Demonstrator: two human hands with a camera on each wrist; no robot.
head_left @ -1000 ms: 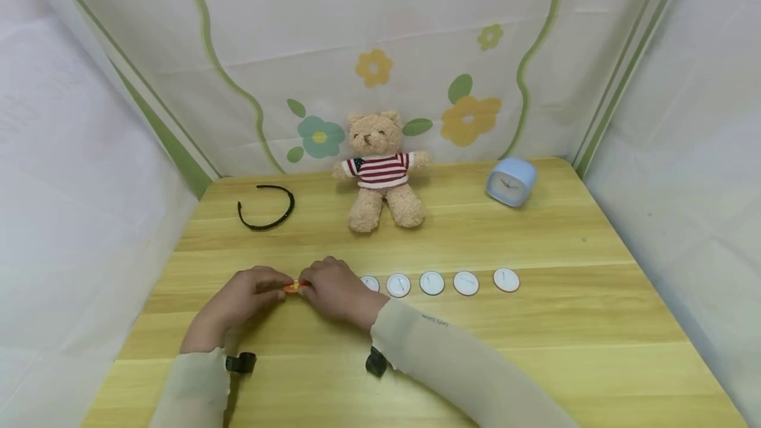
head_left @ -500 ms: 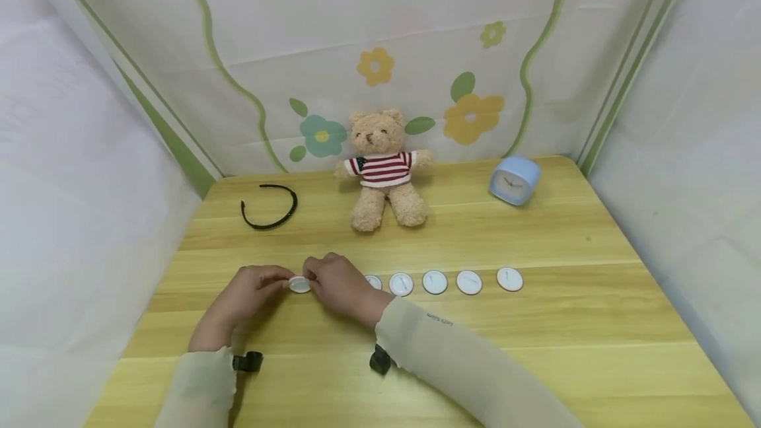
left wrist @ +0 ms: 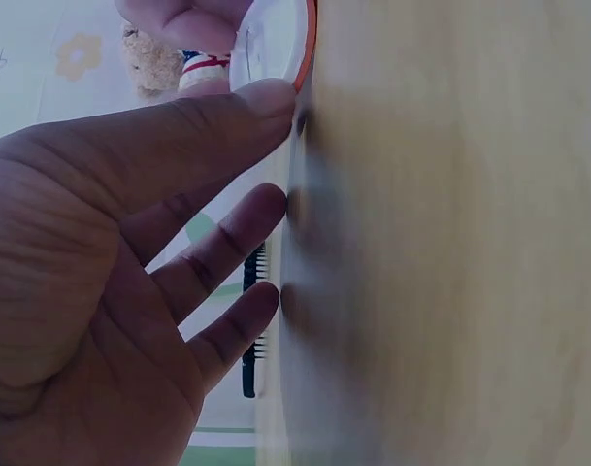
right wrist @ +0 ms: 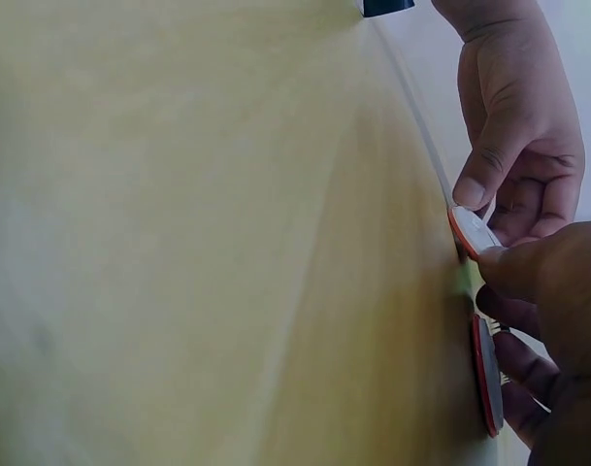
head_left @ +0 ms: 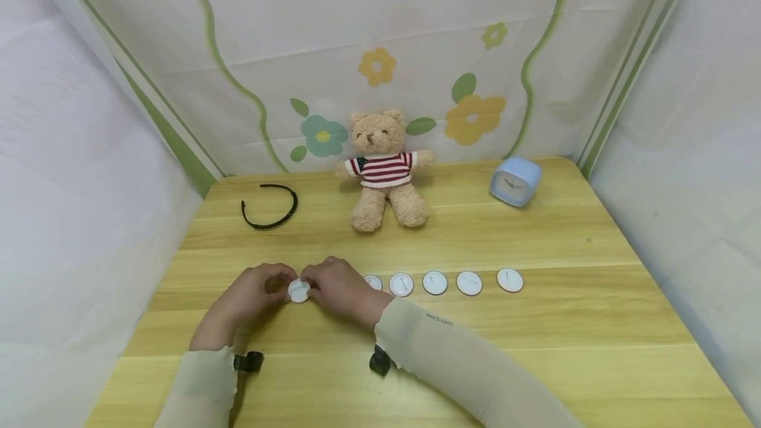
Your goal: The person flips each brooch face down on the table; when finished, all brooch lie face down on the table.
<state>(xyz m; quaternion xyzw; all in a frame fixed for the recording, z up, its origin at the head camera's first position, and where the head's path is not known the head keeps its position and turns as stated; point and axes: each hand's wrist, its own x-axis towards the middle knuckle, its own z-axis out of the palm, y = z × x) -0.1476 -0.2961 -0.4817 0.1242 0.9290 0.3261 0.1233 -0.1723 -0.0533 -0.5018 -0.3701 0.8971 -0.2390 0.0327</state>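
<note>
A round pin-back button badge (head_left: 299, 290) is held between both hands, its white back with the pin facing up. An orange rim edges this badge (left wrist: 276, 44) in the left wrist view. My left hand (head_left: 250, 294) pinches its left side, thumb on the near edge, the other fingers spread toward the table. From the right, my right hand (head_left: 339, 288) pinches the opposite edge, the thumb showing on it in the right wrist view. Another badge (right wrist: 487, 377) with a red rim lies on the table beside the right hand's lower fingers.
Several white-backed badges (head_left: 434, 282) lie in a row to the right; the right hand partly covers the nearest. Behind are a black headband (head_left: 292, 207), a teddy bear (head_left: 380, 170) in a striped shirt and a blue clock (head_left: 514, 181). Fabric walls border the wooden table (head_left: 535, 362).
The held badge has turned over, from its orange and yellow front showing at a slant to its white back facing up. Both hands stay at nearly the same spot.
</note>
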